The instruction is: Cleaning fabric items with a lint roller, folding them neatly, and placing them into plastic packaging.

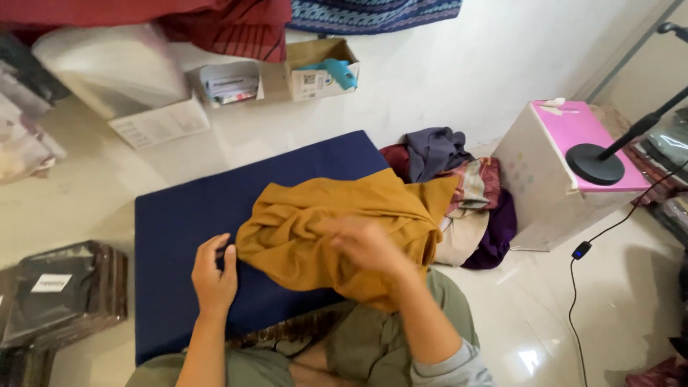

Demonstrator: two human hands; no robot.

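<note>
Left hand (213, 276) pinches the mustard cloth's (322, 222) edge on the navy mat (186, 215); right hand (365, 247), fingers clenched, bunches its middle.

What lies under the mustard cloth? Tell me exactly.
The mustard cloth lies on a navy pad, its right edge over a pile of folded fabrics. The left hand holds its edge; the right hand rests on top. Anything beneath its middle is covered.
</note>
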